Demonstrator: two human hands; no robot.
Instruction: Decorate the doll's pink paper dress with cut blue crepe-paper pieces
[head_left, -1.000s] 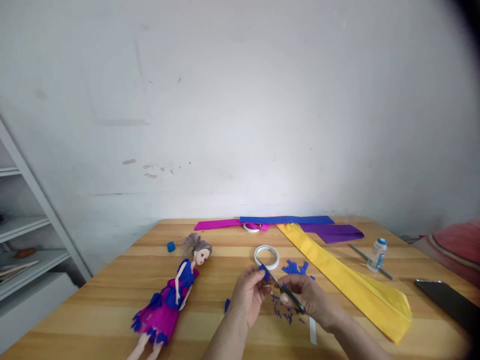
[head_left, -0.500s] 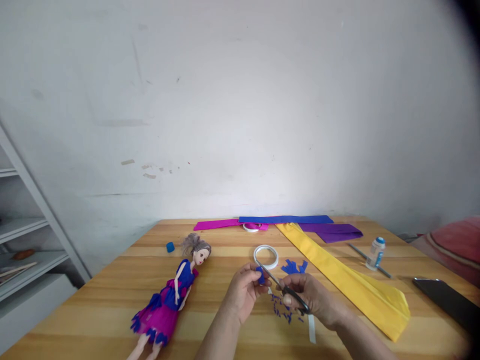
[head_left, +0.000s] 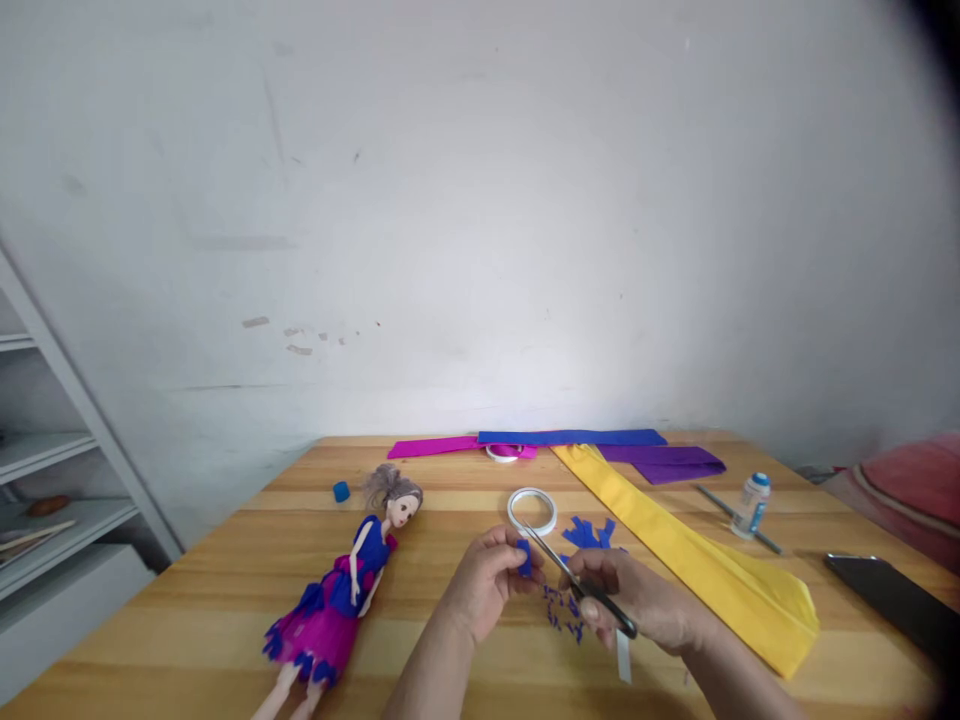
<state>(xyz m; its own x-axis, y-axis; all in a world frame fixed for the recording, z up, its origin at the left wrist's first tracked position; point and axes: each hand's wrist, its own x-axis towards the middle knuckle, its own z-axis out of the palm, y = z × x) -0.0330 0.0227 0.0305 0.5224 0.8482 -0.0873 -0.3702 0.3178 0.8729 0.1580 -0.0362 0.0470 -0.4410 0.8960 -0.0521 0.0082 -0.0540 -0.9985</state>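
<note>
Between thumb and fingers, my left hand (head_left: 487, 580) pinches a small piece of blue crepe paper (head_left: 524, 558). My right hand (head_left: 637, 600) grips black-handled scissors (head_left: 551, 555), whose blades point up and left beside the blue piece. Small blue scraps (head_left: 562, 610) lie on the table under the hands, and cut blue strips (head_left: 589, 533) lie just behind the right hand. A roll of white tape (head_left: 532, 511) rests flat beyond the scissor tips. To the left lies a doll (head_left: 341, 590) in a blue and magenta paper dress.
Yellow paper (head_left: 690, 550) stretches across the right side of the wooden table (head_left: 225, 620). Blue (head_left: 570, 438), magenta and purple (head_left: 679, 463) strips lie along the back. A glue bottle (head_left: 751, 505), a grey stick (head_left: 739, 520) and a black phone (head_left: 892, 605) are at right; a blue cap (head_left: 341, 491) is at left.
The scissors have shifted slightly right and down in my right hand, and their blades look a little more apart. My left hand keeps its pinch on the blue piece.
</note>
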